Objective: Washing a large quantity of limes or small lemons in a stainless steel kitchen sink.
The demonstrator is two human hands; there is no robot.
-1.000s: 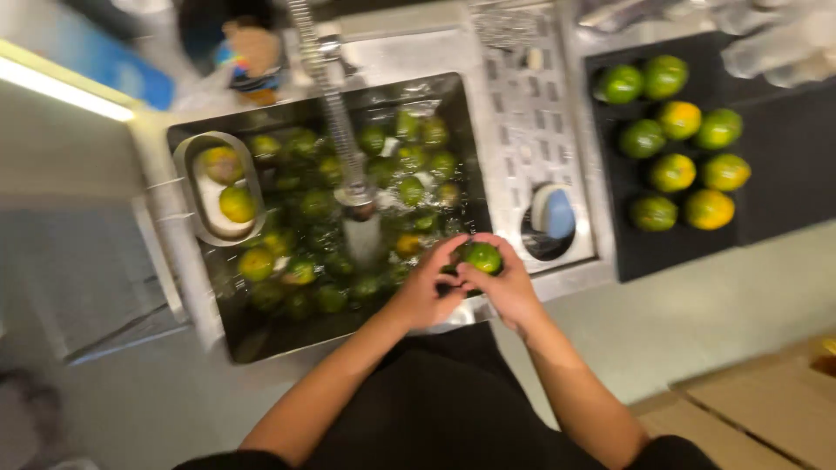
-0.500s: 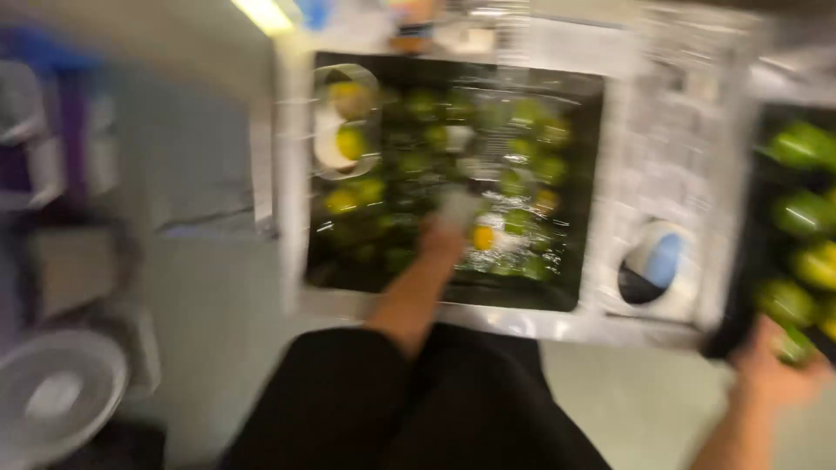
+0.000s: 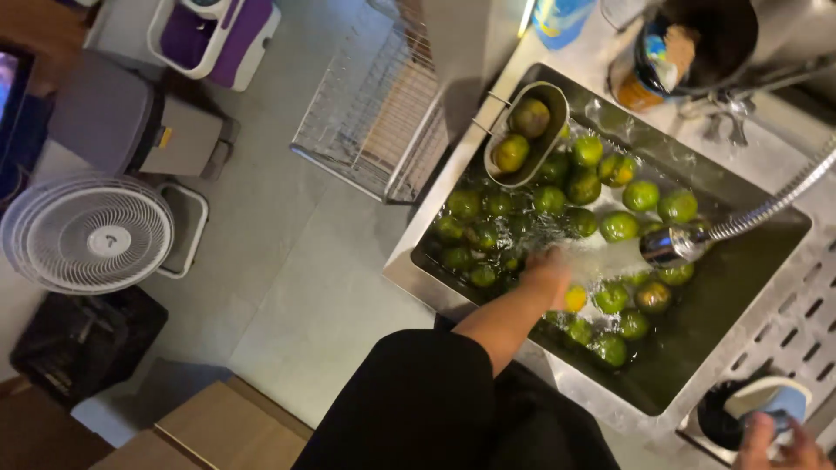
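The green citrus fruits (image 3: pixel 620 226) lie loose in the steel sink (image 3: pixel 740 196), half sunk in water, with a few yellower ones among them, so they can be rinsed in bulk. The person's left hand (image 3: pixel 549 265) reaches down among the fruits near the middle of the sink, right where the stream from the spray head (image 3: pixel 669 246) strikes. Water and motion blur hide the fingers, so one cannot tell whether the grip is clenched on a fruit or lying released over them. The spray head hangs on a flexible metal hose (image 3: pixel 784 196) that bends in from the right, which lets the water fall straight onto the pile rather than at the sink's edge.

A small oval metal basket (image 3: pixel 547 139) hooks over the far left corner of the sink and holds two fruits above the water, apart from the rest.

At the lower right edge of the view, the right hand (image 3: pixel 775 444) rests by a round blue and white object (image 3: pixel 771 402) set in a dark opening on the ribbed drainboard (image 3: pixel 797 326). Only the fingertips show, so its grip cannot be told either.

Behind the sink, on the tabletop (image 3: pixel 592 52), stand a blue bottle (image 3: pixel 559 19) and a dark container (image 3: pixel 705 35). On the floor to the left stand a wire rack (image 3: pixel 374 122), a white fan (image 3: pixel 87 233) and a lidded bin (image 3: pixel 131 130).
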